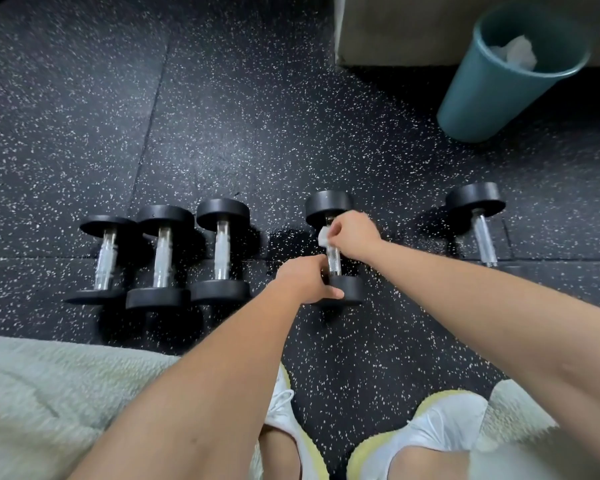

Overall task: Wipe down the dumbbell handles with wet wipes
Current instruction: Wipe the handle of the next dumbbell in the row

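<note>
A black dumbbell (334,258) with a chrome handle lies on the floor in front of me. My left hand (307,280) grips its near weight head. My right hand (352,235) holds a white wet wipe (324,237) wrapped against the far part of the handle. Three more dumbbells (161,256) lie side by side to the left, and another dumbbell (478,223) lies apart to the right.
A teal bin (492,88) with crumpled white wipes inside stands at the back right, beside a grey block (395,26). The floor is black speckled rubber matting. My white shoes (440,431) and pale shorts fill the bottom of the view.
</note>
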Tool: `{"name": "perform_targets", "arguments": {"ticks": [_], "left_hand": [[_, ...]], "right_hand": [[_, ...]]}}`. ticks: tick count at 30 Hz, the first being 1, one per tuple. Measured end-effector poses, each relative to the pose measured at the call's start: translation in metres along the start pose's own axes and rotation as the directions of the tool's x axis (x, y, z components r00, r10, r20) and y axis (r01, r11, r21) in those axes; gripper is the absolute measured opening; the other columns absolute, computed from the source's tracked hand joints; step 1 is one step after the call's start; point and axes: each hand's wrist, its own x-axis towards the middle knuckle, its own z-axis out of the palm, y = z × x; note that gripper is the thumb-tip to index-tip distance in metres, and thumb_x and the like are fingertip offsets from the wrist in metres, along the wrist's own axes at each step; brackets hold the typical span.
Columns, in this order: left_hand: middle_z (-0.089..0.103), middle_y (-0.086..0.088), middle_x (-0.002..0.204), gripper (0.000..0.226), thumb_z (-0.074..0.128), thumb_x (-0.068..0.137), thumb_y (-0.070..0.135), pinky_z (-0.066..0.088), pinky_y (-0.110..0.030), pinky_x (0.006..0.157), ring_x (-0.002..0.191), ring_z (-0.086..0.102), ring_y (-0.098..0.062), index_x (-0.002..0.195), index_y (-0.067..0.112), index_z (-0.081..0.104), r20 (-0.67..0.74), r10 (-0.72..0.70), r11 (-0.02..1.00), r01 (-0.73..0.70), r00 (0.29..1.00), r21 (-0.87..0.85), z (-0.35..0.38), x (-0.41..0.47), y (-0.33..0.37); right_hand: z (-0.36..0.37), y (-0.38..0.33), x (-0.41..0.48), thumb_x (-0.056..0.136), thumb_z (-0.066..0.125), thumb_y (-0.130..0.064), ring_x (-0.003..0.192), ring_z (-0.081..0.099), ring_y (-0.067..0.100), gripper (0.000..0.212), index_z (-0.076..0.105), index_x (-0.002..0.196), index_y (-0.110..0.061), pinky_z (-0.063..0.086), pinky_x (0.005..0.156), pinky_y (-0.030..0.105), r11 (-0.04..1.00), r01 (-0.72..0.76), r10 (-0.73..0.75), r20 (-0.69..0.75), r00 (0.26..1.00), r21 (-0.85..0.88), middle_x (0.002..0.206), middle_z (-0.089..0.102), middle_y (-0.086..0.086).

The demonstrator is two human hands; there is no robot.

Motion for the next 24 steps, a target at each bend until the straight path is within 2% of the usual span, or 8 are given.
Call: {"name": "perform_targets", "arguments": {"ticks": [2, 7, 12, 14, 17, 20, 22, 24], "left_hand": [[0.064, 0.010, 0.111, 0.061, 0.074, 0.083, 0.067, 0.052, -0.035, 0.080, 0.104, 0.064, -0.020, 0.131, 0.034, 0.058, 0.010, 0.009, 1.000, -0.009, 1.000, -0.023, 0.000, -0.001, -0.002], [0.064, 0.006, 0.131, 0.066, 0.075, 0.083, 0.063, 0.052, -0.039, 0.095, 0.118, 0.062, -0.022, 0.137, 0.030, 0.057, 0.056, -0.008, 0.998, 0.011, 0.998, -0.056, 0.000, 0.003, -0.007], [0.063, 0.004, 0.133, 0.065, 0.075, 0.085, 0.060, 0.043, -0.034, 0.085, 0.120, 0.060, -0.024, 0.138, 0.027, 0.056, 0.074, 0.008, 1.000, -0.006, 0.997, -0.028, -0.006, 0.008, -0.008], [0.063, 0.004, 0.135, 0.066, 0.075, 0.086, 0.060, 0.042, -0.033, 0.085, 0.122, 0.059, -0.024, 0.139, 0.026, 0.056, 0.079, 0.017, 1.000, -0.015, 0.997, -0.021, -0.006, 0.009, -0.008], [0.064, 0.005, 0.131, 0.061, 0.075, 0.086, 0.059, 0.042, -0.032, 0.084, 0.118, 0.061, -0.023, 0.135, 0.028, 0.058, 0.070, 0.019, 0.999, -0.016, 0.997, -0.031, -0.004, 0.009, -0.009], [0.065, 0.005, 0.126, 0.058, 0.076, 0.085, 0.059, 0.044, -0.033, 0.082, 0.113, 0.062, -0.023, 0.131, 0.028, 0.059, 0.063, 0.006, 0.999, -0.004, 0.998, -0.038, -0.001, 0.009, -0.010], [0.065, 0.005, 0.128, 0.060, 0.077, 0.085, 0.057, 0.045, -0.034, 0.086, 0.117, 0.062, -0.023, 0.133, 0.027, 0.058, 0.068, 0.012, 0.998, -0.007, 0.998, -0.061, 0.000, 0.009, -0.014], [0.064, 0.005, 0.131, 0.061, 0.079, 0.085, 0.053, 0.045, -0.033, 0.089, 0.119, 0.061, -0.023, 0.136, 0.027, 0.057, 0.081, 0.014, 0.995, -0.006, 0.997, -0.098, -0.001, 0.010, -0.019]], "right_hand": [[-0.001, -0.001, 0.010, 0.085, 0.071, -0.012, 0.081, 0.069, 0.017, 0.037, 0.065, 0.056, -0.035, 0.055, 0.073, 0.030, 0.995, -0.044, 0.055, -0.136, 0.989, 0.085, 0.091, 0.075, -0.006], [0.012, 0.001, -0.006, 0.088, 0.071, -0.020, 0.082, 0.066, 0.021, 0.011, 0.077, 0.085, -0.029, 0.054, 0.071, 0.032, 0.988, -0.056, 0.081, -0.171, 0.982, 0.145, 0.089, 0.073, -0.002], [0.013, 0.022, -0.022, 0.083, 0.073, -0.019, 0.087, 0.068, 0.017, 0.015, 0.071, 0.076, -0.033, 0.051, 0.069, 0.029, 1.000, 0.002, -0.002, -0.015, 1.000, 0.012, 0.095, 0.074, -0.009], [0.007, 0.023, -0.015, 0.083, 0.072, -0.021, 0.086, 0.068, 0.017, 0.014, 0.073, 0.078, -0.034, 0.050, 0.068, 0.028, 0.999, 0.000, 0.002, -0.059, 0.998, 0.042, 0.094, 0.074, -0.009], [0.002, 0.008, 0.005, 0.084, 0.071, -0.023, 0.086, 0.069, 0.020, 0.012, 0.078, 0.085, -0.033, 0.046, 0.067, 0.025, 0.977, -0.074, 0.115, -0.199, 0.973, 0.199, 0.094, 0.075, -0.005], [0.013, -0.008, 0.015, 0.086, 0.068, -0.021, 0.088, 0.069, 0.024, 0.015, 0.079, 0.089, -0.030, 0.051, 0.071, 0.026, 0.939, -0.154, 0.228, -0.219, 0.949, 0.307, 0.097, 0.076, 0.000], [0.021, -0.009, 0.004, 0.086, 0.062, -0.017, 0.086, 0.068, 0.025, 0.019, 0.075, 0.084, -0.031, 0.054, 0.073, 0.030, 0.942, -0.147, 0.226, -0.244, 0.943, 0.302, 0.095, 0.075, 0.000], [0.026, 0.001, -0.007, 0.085, 0.061, -0.015, 0.087, 0.067, 0.024, 0.017, 0.071, 0.080, -0.028, 0.054, 0.075, 0.033, 0.969, -0.088, 0.142, -0.228, 0.963, 0.233, 0.093, 0.074, -0.002]]}}
